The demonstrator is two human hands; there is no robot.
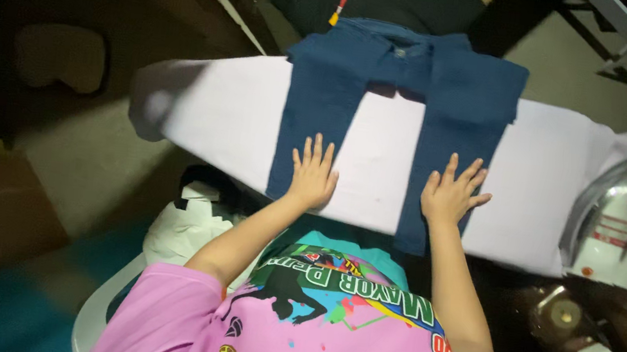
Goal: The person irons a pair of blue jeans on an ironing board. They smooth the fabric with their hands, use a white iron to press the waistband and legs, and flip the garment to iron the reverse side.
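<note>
Hands lie flat, fingers spread, gripping nothing: the left hand (313, 174) presses one leg of the dark blue denim trousers (397, 99), the right hand (451, 194) the other, on the white padded ironing board (218, 114). Beyond the right grip, a white steam iron (616, 226) stands on the board's end; tugged fabric could likely topple it.

Jeans (394, 91) lie across the ironing board (211, 109), an iron (615, 226) at its right end.
</note>
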